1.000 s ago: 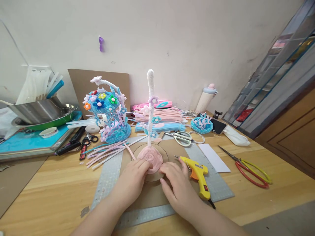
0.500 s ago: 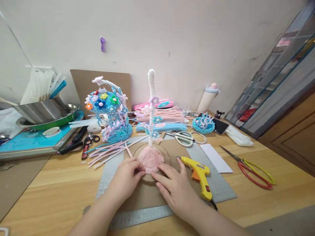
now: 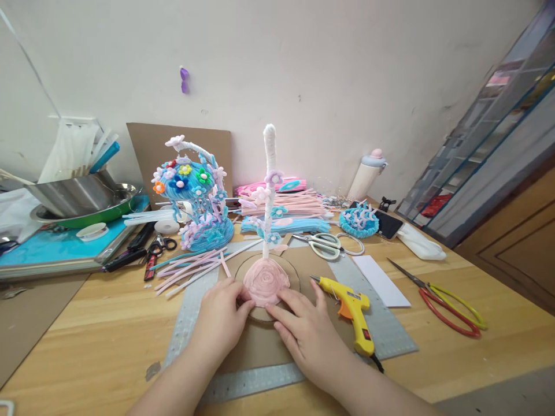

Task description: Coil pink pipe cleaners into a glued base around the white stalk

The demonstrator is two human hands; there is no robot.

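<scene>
Wooden tabletop (image 3: 104, 346) underlies the lot; datum is the pink spiral mound (image 3: 266, 280). Grey cutting mat (image 3: 392, 341) shows left, right and in front of the mound. Brown cardboard sheet (image 3: 260, 349) lies on the mat, directly under the mound; best kept flat, no leaning on its edges. White wrapped stem (image 3: 269, 156) stands upright just behind the mound; can't tell if the two are joined. Looks top-heavy, so side pushes on the mound should be small and matched. Right hand (image 3: 307, 323), near right of the mound: fingers loosely spread, fingertips at the rim, nothing gripped. Left hand (image 3: 221, 315), near left: fingers curled, thumb and index almost together at the rim; can't tell whether they pinch or just rest. Yellow glue gun (image 3: 356, 306) lies right of the mound, nozzle (image 3: 315, 278) toward it, a right-hand finger just beside the tip. Can't tell if hot; treat as hot, finger clear. Drawn circle (image 3: 299, 280) rings the mound, which sits roughly central: handy gauge for an even margin. The mound itself probably wants gentle pressure from both sides at once, flat fingertips, so coils don't ride up. Loose pink strip (image 3: 225, 263), left of the mound: keep it out from under the fingers.
</scene>
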